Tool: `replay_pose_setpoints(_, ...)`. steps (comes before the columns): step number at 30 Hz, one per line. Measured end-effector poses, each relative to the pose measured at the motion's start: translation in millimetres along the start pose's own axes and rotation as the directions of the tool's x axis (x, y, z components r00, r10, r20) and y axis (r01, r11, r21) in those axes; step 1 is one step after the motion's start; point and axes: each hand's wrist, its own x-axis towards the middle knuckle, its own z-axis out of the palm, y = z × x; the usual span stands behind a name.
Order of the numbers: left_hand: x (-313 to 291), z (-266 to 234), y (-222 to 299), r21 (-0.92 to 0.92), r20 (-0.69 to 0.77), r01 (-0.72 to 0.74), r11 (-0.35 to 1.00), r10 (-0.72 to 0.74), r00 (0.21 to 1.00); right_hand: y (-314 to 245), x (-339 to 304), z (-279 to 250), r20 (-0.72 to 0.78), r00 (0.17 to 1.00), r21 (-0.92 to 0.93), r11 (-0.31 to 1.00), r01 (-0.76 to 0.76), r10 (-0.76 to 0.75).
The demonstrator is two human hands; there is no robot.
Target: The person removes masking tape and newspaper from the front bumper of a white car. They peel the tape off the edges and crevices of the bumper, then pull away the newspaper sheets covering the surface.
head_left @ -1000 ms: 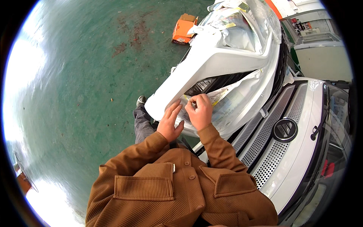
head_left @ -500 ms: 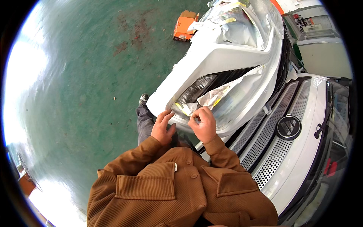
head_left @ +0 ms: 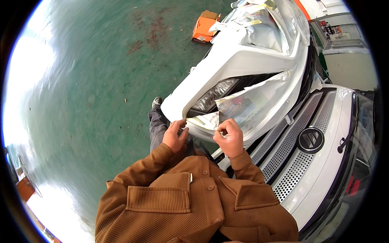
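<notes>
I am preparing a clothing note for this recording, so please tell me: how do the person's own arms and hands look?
Both sleeves are long and brown, of ribbed cloth. The left hand and the right hand are bare; no glove, ring or watch shows.

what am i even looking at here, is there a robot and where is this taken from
There's no robot: these are a person's own bare hands, coming out of brown sleeves. The view is from a wide fisheye camera on the person's head, looking down, so straight edges bend near the rim. In front is a white body panel with a lamp in its opening. The right hand pinches the lower corner of printed paper; the left hand, holding nothing visible, is at the panel's edge. An orange box lies on the green floor.
</notes>
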Motion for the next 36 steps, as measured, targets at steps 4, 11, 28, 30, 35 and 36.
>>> replay_pose_setpoints(4,6,0,3,-0.025,-0.045,-0.022,0.999,0.021,0.999,-10,8,-10,-0.001,1.0,0.026,1.0,0.002,-0.002)
replay_pose_setpoints(11,30,7,5,0.395,0.158,-0.07,0.916,0.007,0.987,-11,19,-7,-0.035,0.998,0.105,0.993,0.061,-0.058)
replay_pose_setpoints(28,92,-15,4,0.759,0.472,-0.305,0.575,-0.163,0.866,57,-99,91,-0.086,0.855,0.526,0.752,-0.397,0.512)
replay_pose_setpoints(30,99,-21,-2,0.731,0.43,-0.097,0.676,-0.345,0.834,62,-109,130,-0.032,0.811,0.508,0.708,-0.491,0.585)
replay_pose_setpoints(35,102,-17,20,0.659,0.521,-0.111,0.744,-0.344,0.781,51,-93,235,-0.139,0.699,0.708,0.564,-0.425,0.702)
replay_pose_setpoints(36,105,-18,20,0.662,0.546,-0.152,0.734,-0.333,0.768,44,-83,246,-0.117,0.671,0.809,0.462,-0.363,0.732)
